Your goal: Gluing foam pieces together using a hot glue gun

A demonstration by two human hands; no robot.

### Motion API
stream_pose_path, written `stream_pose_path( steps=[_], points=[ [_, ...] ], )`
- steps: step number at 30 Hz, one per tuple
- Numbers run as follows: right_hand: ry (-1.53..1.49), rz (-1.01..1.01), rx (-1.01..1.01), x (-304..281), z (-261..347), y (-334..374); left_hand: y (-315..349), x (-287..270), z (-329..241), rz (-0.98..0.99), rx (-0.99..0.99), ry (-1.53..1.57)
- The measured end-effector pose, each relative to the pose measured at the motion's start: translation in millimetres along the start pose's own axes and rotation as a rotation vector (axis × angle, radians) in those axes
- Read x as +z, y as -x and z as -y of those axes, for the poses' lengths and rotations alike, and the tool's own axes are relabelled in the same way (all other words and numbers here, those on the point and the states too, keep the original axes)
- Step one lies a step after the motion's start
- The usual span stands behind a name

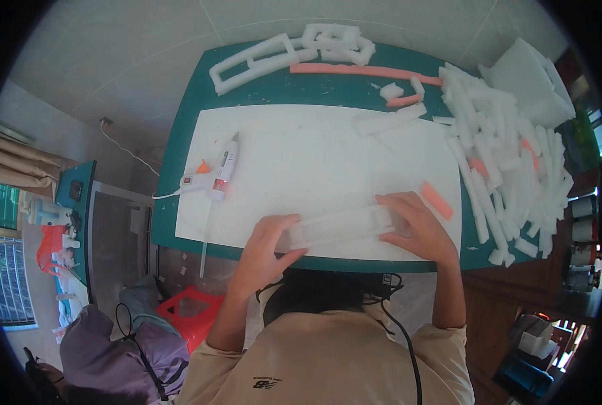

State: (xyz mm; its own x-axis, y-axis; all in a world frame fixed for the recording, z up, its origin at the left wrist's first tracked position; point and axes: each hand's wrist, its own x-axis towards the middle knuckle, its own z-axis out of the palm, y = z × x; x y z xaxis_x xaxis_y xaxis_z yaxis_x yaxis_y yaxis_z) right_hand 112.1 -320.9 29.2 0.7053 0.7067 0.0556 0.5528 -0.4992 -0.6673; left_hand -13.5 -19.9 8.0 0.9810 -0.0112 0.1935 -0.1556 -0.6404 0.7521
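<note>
"White foam frame (341, 235): how is it gripped?"
"Between both hands. Left hand (264, 246) grasps its nine o'clock end, right hand (422, 228) its three o'clock end."
"Where?"
"Over the white sheet (301, 155), toward six o'clock."
"Around it?"
"Pink foam strip (437, 201) just past two, hot-glue gun (226, 163) at ten, heaped foam strips (503, 135) farther out at two."

The glue gun (224, 169) lies left of the frame (341, 236), the strip pile (507, 148) right.
</note>
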Motion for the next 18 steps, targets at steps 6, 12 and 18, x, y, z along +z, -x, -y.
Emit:
stream_pose_path(
  steps=[6, 12, 18],
  points=[
    [-0.010, 0.016, 0.028, 3, 2, 1, -3, -1, 8, 0.022, 0.014, 0.002],
    [-0.045, -0.007, 0.043, 4, 7, 2, -5, 2, 5, -0.014, 0.048, 0.000],
    [-0.017, -0.040, -0.010, 9, 0, 1, -7, 5, 10, -0.018, 0.085, -0.029]
  ],
)
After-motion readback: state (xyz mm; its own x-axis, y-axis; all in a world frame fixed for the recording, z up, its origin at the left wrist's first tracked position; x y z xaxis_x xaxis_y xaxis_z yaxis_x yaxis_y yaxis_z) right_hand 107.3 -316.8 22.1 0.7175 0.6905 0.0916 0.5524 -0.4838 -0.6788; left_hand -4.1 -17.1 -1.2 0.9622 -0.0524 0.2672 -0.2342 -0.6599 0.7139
